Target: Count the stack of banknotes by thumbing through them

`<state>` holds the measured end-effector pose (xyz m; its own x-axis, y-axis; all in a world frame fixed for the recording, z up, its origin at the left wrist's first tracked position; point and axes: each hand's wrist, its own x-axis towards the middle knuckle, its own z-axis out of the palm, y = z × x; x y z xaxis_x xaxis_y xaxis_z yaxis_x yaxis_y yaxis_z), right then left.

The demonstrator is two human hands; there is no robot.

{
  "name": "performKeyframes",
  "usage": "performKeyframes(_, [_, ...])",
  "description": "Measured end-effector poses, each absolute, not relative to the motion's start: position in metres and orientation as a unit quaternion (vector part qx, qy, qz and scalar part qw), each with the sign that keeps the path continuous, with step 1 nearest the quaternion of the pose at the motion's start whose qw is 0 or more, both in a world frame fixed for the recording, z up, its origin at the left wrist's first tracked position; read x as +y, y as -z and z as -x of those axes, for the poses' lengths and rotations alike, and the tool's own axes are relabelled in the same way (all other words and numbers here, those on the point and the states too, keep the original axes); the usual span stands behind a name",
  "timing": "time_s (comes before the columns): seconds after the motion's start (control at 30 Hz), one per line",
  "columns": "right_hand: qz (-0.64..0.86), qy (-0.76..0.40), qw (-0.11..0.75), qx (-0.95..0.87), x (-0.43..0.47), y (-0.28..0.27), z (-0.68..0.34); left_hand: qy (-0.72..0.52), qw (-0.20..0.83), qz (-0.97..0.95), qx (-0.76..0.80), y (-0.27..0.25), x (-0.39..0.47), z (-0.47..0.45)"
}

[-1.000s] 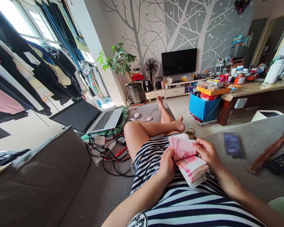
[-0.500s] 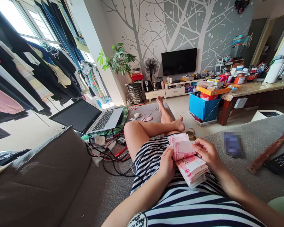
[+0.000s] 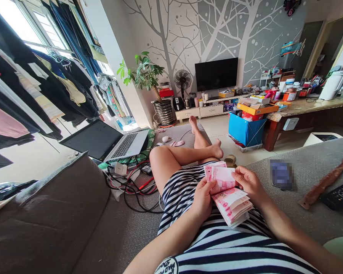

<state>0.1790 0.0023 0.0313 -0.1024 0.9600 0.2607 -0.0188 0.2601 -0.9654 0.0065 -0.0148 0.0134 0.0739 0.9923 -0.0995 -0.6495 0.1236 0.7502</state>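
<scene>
A folded stack of pink 100 banknotes (image 3: 231, 207) rests above my lap between both hands. My left hand (image 3: 203, 194) is closed on the stack, its thumb pressed on the notes near the fold. With thumb and fingertips, my right hand (image 3: 247, 182) pinches the right edge of an upper banknote (image 3: 223, 178). Behind that note, more banknote ends stand up and fan slightly. The lower ends of the stack spread toward my body over the striped dress (image 3: 185, 186). The fingers under the notes are hidden.
An open laptop (image 3: 122, 146) and tangled cables (image 3: 131, 186) lie on the sofa to the left. At right on the sofa are a blurred-out phone-like object (image 3: 282, 175), a brown stick-like object (image 3: 326, 180) and a black remote (image 3: 340, 195). My bare legs (image 3: 185, 154) are crossed ahead.
The upper banknote has shifted and bent a little between my hands, and my left thumb now lies farther across it. The rest of the scene looks the same.
</scene>
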Motion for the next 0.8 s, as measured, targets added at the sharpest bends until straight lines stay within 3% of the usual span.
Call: performKeyframes(0.8, [0.395,-0.456,0.538,-0.589,-0.0008,-0.0252,-0.1804,-0.624,0.657,-0.272,0.324,-0.0104,-0.0124,-0.0075])
